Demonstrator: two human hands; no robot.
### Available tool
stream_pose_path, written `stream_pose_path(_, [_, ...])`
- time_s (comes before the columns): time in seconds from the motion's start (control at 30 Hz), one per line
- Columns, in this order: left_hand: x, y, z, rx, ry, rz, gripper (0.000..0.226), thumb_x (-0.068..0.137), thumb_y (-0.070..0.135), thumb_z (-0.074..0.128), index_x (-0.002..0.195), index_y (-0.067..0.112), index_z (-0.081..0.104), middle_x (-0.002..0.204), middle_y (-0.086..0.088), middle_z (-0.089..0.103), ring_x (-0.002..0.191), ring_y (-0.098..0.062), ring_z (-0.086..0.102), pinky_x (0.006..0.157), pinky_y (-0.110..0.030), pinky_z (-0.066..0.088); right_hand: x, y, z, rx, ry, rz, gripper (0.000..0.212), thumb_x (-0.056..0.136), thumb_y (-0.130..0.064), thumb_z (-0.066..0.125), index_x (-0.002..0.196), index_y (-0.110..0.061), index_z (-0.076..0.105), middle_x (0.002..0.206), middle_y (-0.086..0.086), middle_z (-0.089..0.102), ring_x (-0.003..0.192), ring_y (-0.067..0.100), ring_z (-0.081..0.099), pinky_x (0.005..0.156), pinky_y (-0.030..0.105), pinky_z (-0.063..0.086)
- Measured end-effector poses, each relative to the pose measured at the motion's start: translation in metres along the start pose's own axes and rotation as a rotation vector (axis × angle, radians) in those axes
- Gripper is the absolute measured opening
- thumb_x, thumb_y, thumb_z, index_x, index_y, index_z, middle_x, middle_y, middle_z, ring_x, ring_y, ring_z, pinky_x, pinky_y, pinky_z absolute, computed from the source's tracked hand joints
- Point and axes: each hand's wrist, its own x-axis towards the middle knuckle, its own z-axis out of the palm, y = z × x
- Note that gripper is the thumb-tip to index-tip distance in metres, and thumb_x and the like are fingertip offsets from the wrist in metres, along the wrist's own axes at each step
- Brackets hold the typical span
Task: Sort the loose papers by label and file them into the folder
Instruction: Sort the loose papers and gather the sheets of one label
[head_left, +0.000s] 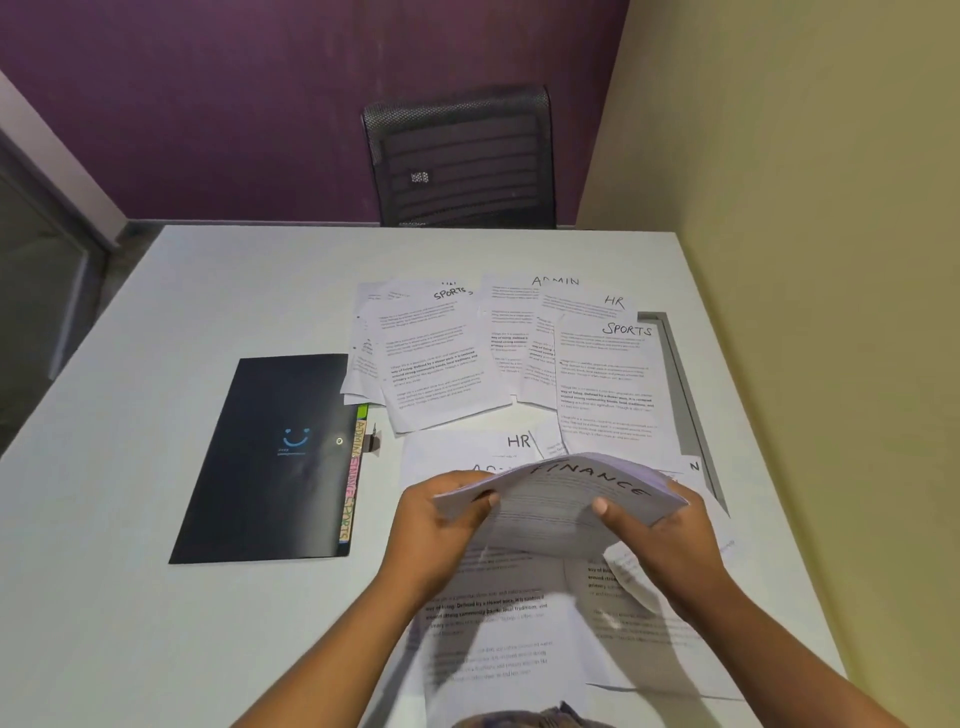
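In the head view, low in the centre of the frame, the left hand (441, 514) and right hand (660, 525) hold the FINANCE bundle (566, 499) just above the table (156, 364). Each hand's fingers curl under a side edge with the thumb pressing on top, so the sheets bow upward in the middle. The black folder (270, 457) lies shut at centre left, with coloured tabs (353, 483) along its right edge. Loose papers spread across the upper centre and right: 2 headed SPORTS, the left SPORTS sheet (436, 358) and the right SPORTS sheet (613, 384), plus an ADMIN sheet (511, 322). More lie under the arms.

The bundle looks light, limp and slippery sheet on sheet. Pinching both side edges should stop it fanning, while a 1-corner grip would likely crease it.
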Motion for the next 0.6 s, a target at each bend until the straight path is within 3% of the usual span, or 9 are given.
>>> stream_pose_path(0.1, [-0.001,-0.007,0.001,0.019,-0.006,-0.013,0.016,0.085,0.016,0.073,0.092,0.030,0.075,0.088,0.021,0.075,0.087,0.004,0.069,0.071,-0.007,0.048,0.000,0.003,-0.001,0.028,-0.025,0.023,0.030,0.079,-0.001,0.077,0.094,-0.026,0.073,0.080,-0.014,0.078,0.072,-0.001,0.071,0.063,0.011,0.052])
stream_pose_path(0.17, [-0.001,-0.011,0.000,0.021,0.002,-0.031,0.014,0.086,0.017,0.073,0.089,0.031,0.074,0.077,0.022,0.074,0.075,0.007,0.068,0.066,-0.007,0.048,-0.001,0.008,-0.001,0.023,-0.068,0.043,0.019,0.078,-0.014,0.081,0.094,-0.024,0.076,0.078,-0.009,0.077,0.071,0.002,0.070,0.064,0.014,0.052])
stream_pose_path(0.23, [-0.001,-0.013,-0.001,0.014,0.014,-0.033,0.014,0.086,0.017,0.072,0.087,0.031,0.074,0.070,0.021,0.073,0.068,0.008,0.066,0.062,-0.007,0.047,-0.002,0.012,0.002,0.035,-0.068,0.076,0.026,0.072,-0.021,0.084,0.096,-0.022,0.073,0.077,-0.010,0.077,0.072,0.003,0.072,0.064,0.015,0.053])
stream_pose_path(0.33, [-0.003,-0.017,0.000,0.067,0.004,0.046,0.023,0.086,0.011,0.072,0.090,0.034,0.073,0.082,0.024,0.073,0.082,0.009,0.066,0.069,-0.005,0.046,0.001,0.027,0.004,0.014,-0.030,0.130,0.032,0.074,-0.009,0.083,0.100,-0.022,0.069,0.087,-0.009,0.079,0.082,0.007,0.074,0.062,0.016,0.056])
stream_pose_path(0.5, [-0.006,-0.024,0.005,0.096,-0.026,0.034,0.030,0.090,0.007,0.067,0.087,0.037,0.067,0.068,0.031,0.066,0.070,0.014,0.062,0.063,-0.002,0.043,0.008,0.038,0.018,-0.020,-0.019,0.212,0.034,0.071,-0.014,0.087,0.101,-0.018,0.071,0.092,0.001,0.079,0.093,0.022,0.075,0.071,0.027,0.060])
stream_pose_path(0.6, [-0.005,-0.022,0.002,0.033,0.026,0.025,0.035,0.089,0.010,0.068,0.090,0.045,0.061,0.076,0.043,0.065,0.078,0.017,0.062,0.067,-0.001,0.045,0.006,0.030,0.020,0.104,0.005,0.143,0.039,0.073,-0.011,0.085,0.107,-0.018,0.069,0.098,0.002,0.079,0.096,0.022,0.074,0.071,0.026,0.060])
